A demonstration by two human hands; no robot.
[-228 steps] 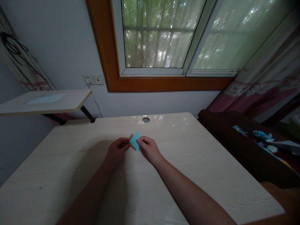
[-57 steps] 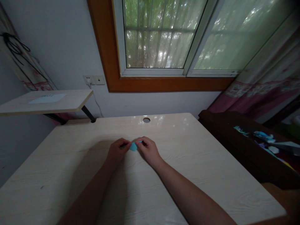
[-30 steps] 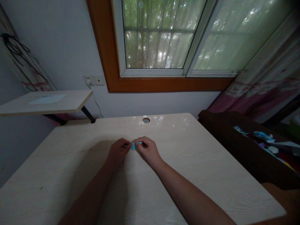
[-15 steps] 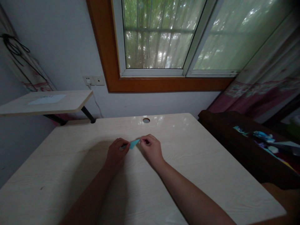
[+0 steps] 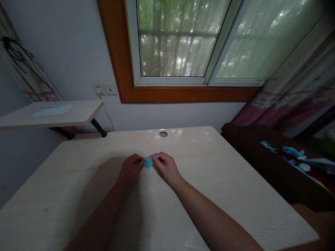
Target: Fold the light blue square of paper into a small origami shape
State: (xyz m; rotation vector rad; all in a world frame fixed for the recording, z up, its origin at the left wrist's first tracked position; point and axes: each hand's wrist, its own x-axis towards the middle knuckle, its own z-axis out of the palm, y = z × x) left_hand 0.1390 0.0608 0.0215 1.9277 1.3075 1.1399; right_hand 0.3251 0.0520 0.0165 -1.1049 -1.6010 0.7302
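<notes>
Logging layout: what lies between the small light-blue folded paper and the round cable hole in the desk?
Only bare pale wooden desk top separates the small light-blue folded paper from the round cable hole, as the head view shows.

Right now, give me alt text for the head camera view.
The left hand and right hand pinch a small folded blue paper between them at a pale wooden desk. A window fills the wall beyond.
</notes>
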